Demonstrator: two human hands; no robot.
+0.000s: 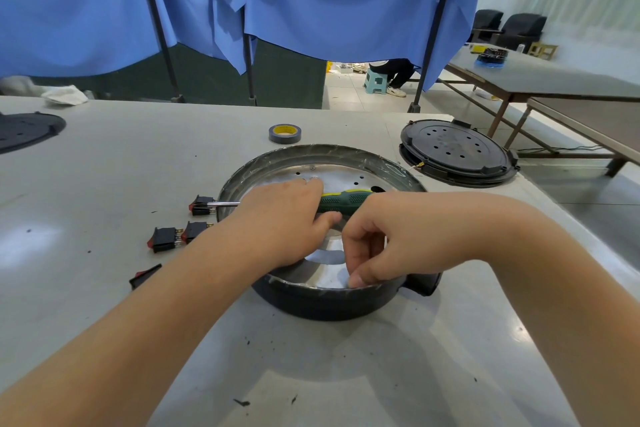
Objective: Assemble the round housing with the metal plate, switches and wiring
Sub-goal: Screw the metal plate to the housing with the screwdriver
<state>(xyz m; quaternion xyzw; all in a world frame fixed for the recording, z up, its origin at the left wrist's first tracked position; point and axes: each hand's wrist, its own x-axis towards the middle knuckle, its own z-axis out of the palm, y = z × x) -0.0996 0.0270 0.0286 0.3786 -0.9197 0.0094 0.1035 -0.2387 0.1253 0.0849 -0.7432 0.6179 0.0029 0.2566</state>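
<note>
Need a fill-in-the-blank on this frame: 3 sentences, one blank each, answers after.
1. The left hand grips a screwdriver with a ____ handle.
2. The roll of tape lies on the table ____ the round housing.
3. The metal plate sits ____ the housing, where the right hand reaches.

Answers: green; beyond; inside

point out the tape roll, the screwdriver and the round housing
tape roll (284, 133), head view, on its grey outer side
screwdriver (341, 199), head view, on its green handle
round housing (325, 302), head view, on its dark near wall
</note>
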